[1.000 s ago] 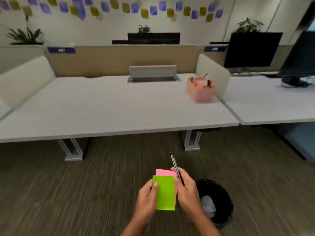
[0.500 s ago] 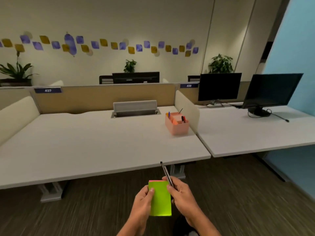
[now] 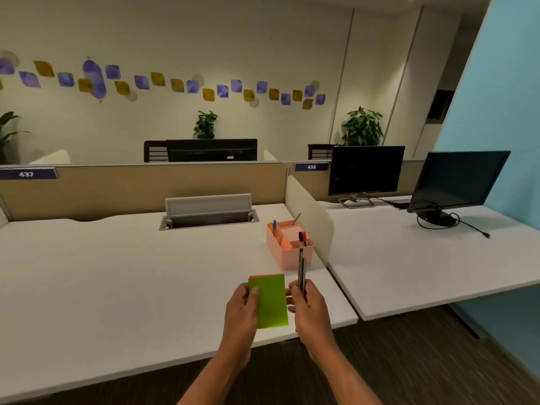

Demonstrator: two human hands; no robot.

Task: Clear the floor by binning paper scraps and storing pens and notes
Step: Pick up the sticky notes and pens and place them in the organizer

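A second ago the person stood over the floor beside the bin; now they have come up to the white desk [image 3: 117, 287], and the bin is out of view. The left hand [image 3: 241, 312] pinches a stack of sticky notes [image 3: 270, 302], green on top with a pink edge showing behind. The right hand [image 3: 308, 308] is closed round two dark slim pens [image 3: 301, 273], held upright, its fingertips also touching the notes (so the hands are nearly together). The pink plastic desk organiser [image 3: 287, 252], already holding pens, sits just beyond. Storing looks like the next step; binning seems finished.
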